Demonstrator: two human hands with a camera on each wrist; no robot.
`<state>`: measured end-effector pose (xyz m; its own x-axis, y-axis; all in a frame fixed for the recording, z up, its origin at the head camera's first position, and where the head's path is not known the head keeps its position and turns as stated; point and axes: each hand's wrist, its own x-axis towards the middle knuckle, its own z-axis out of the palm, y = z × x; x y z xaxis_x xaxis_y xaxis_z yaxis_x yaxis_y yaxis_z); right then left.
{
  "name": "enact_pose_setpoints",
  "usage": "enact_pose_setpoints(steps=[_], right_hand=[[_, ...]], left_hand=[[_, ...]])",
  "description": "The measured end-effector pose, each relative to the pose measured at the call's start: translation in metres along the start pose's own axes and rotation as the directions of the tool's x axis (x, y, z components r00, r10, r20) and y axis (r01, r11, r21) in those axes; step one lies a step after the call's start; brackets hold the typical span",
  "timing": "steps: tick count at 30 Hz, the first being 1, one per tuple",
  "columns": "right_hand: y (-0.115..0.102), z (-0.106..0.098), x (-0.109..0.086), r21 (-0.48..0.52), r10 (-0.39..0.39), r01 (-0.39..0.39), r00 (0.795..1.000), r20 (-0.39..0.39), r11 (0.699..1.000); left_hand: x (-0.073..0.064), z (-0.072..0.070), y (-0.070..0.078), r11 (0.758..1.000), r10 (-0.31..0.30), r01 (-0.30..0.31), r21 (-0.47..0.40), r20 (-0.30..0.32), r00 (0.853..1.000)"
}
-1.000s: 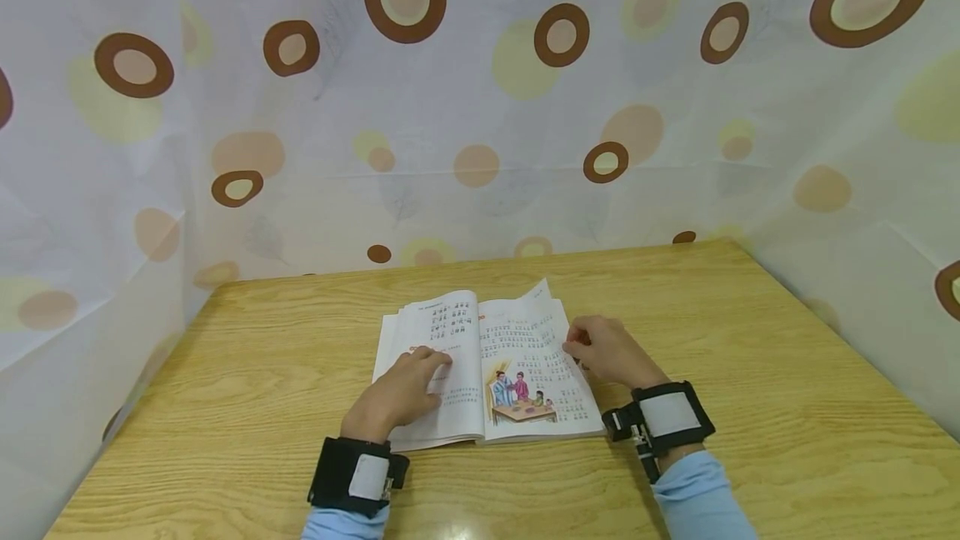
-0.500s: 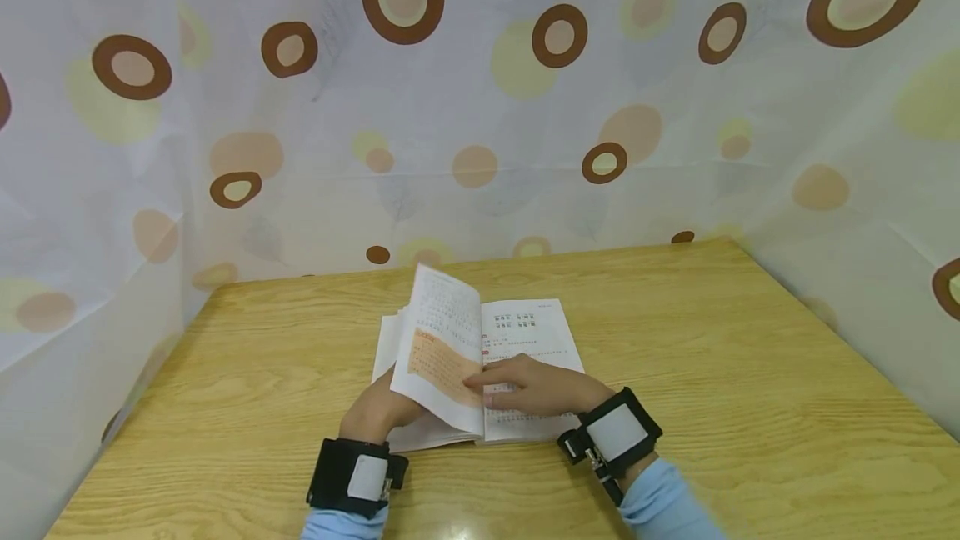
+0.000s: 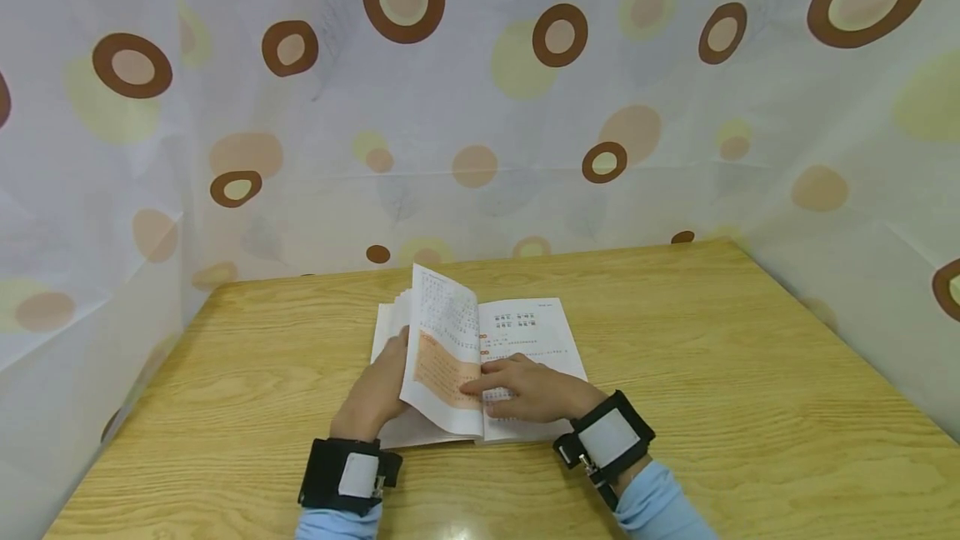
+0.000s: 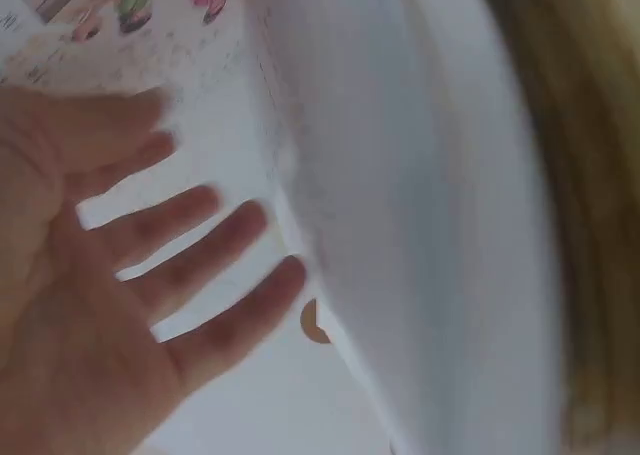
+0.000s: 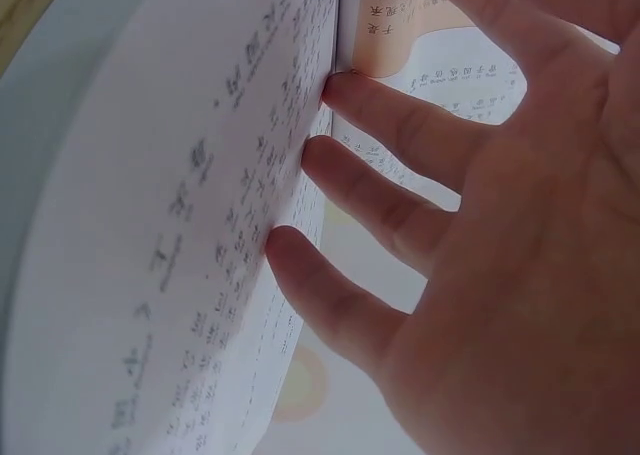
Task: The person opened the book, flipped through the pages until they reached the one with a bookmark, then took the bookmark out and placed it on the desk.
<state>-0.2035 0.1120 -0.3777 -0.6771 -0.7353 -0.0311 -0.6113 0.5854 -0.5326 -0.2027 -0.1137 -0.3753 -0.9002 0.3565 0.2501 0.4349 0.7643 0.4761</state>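
Observation:
An open book (image 3: pixel 528 315) lies on the wooden table. One leaf (image 3: pixel 446 352) stands raised over its left half, showing text and an orange block. My left hand (image 3: pixel 371 390) is behind that leaf, its fingertips hidden in the head view. The left wrist view shows the left fingers straight and slightly spread, beside the leaf's illustrated side. On the right page, close to the spine, rests my right hand (image 3: pixel 536 390). Its spread fingers touch the printed page in the right wrist view, and the index finger reaches the raised leaf's lower part near the spine.
The wooden table (image 3: pixel 735 357) extends around the book on all sides. A white sheet (image 3: pixel 480 107) with brown and yellow ovals hangs behind and at both sides. Black straps (image 3: pixel 341 473) circle both wrists, above light blue sleeves.
The illustrated right leaf has been lifted and swung over to the left, baring a new right page. My right hand moved left to the spine; my left hand slid behind the raised leaf.

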Motion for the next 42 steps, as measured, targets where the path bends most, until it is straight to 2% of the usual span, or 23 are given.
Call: enact_pose_setpoints(steps=[2, 4, 6, 7, 8, 10, 12, 13, 14, 16, 18, 21, 26, 29, 32, 34, 37, 42], right_hand=[[0.000, 0.000, 0.000, -0.005, -0.001, 0.001, 1.000, 0.002, 1.000], [0.000, 0.000, 0.001, -0.012, -0.004, 0.004, 1.000, 0.002, 1.000], [0.000, 0.000, 0.001, -0.022, -0.007, 0.007, 1.000, 0.001, 1.000], [0.000, 0.000, 0.001, -0.026, -0.008, 0.008, 1.000, 0.001, 1.000], [0.000, 0.000, 0.001, -0.029, -0.009, 0.009, 1.000, 0.000, 1.000], [0.000, 0.001, 0.001, -0.036, -0.005, 0.005, 1.000, 0.000, 0.999], [-0.001, 0.001, 0.001, -0.039, 0.005, -0.005, 1.000, 0.002, 0.999], [0.000, 0.001, 0.001, -0.041, 0.010, -0.010, 1.000, 0.002, 0.999], [0.000, 0.001, 0.000, -0.042, 0.014, -0.013, 1.000, 0.004, 0.999], [0.000, 0.001, 0.000, -0.044, 0.018, -0.018, 1.000, 0.006, 0.999], [0.000, 0.001, 0.000, -0.049, 0.018, -0.017, 1.000, 0.007, 0.999], [-0.001, 0.000, 0.001, -0.056, 0.009, -0.008, 1.000, 0.006, 0.998], [-0.002, 0.000, 0.001, -0.080, 0.022, -0.022, 1.000, 0.007, 0.997], [-0.002, 0.001, 0.000, -0.123, 0.059, -0.057, 0.998, 0.007, 0.991], [0.000, 0.000, -0.002, -0.185, 0.131, -0.133, 0.991, -0.024, 0.974], [0.004, -0.002, -0.004, -0.207, 0.199, -0.206, 0.978, -0.055, 0.956], [0.012, -0.008, -0.010, -0.216, 0.299, -0.314, 0.949, -0.101, 0.924], [0.027, -0.018, -0.024, -0.188, 0.396, -0.422, 0.904, -0.159, 0.887]], left_hand=[[0.003, -0.006, -0.002, 0.997, 0.042, -0.035, 0.070, -0.109, 0.993], [0.006, -0.011, -0.004, 0.994, 0.068, -0.050, 0.094, -0.196, 0.978], [0.008, -0.016, -0.005, 0.996, 0.071, -0.054, 0.075, -0.250, 0.966], [0.008, -0.017, -0.005, 0.995, 0.078, -0.061, 0.073, -0.254, 0.964], [0.008, -0.017, -0.005, 0.994, 0.086, -0.068, 0.080, -0.239, 0.967], [0.008, -0.015, -0.004, 0.991, 0.097, -0.082, 0.103, -0.159, 0.982], [0.007, -0.010, -0.003, 0.991, 0.080, -0.078, 0.108, -0.016, 0.997], [0.006, -0.006, -0.002, 0.993, 0.063, -0.069, 0.094, 0.066, 0.996], [0.006, -0.003, -0.001, 0.996, 0.039, -0.051, 0.078, 0.144, 0.989], [0.005, 0.002, 0.000, 0.999, -0.014, 0.002, 0.044, 0.266, 0.964], [0.005, 0.006, 0.001, 0.999, -0.049, 0.041, 0.033, 0.332, 0.942], [0.005, 0.006, 0.002, 0.997, -0.069, 0.058, 0.041, 0.352, 0.934], [0.004, 0.005, 0.003, 0.997, -0.072, 0.056, 0.056, 0.350, 0.934], [0.004, 0.005, 0.004, 0.997, -0.075, 0.060, 0.054, 0.348, 0.935], [0.003, 0.006, 0.004, 0.997, -0.075, 0.059, 0.059, 0.339, 0.938], [0.003, 0.006, 0.004, 0.997, -0.073, 0.056, 0.060, 0.331, 0.941], [0.004, 0.007, 0.004, 0.997, -0.068, 0.050, 0.062, 0.323, 0.944], [0.004, 0.007, 0.004, 0.996, -0.074, 0.056, 0.065, 0.322, 0.944]])
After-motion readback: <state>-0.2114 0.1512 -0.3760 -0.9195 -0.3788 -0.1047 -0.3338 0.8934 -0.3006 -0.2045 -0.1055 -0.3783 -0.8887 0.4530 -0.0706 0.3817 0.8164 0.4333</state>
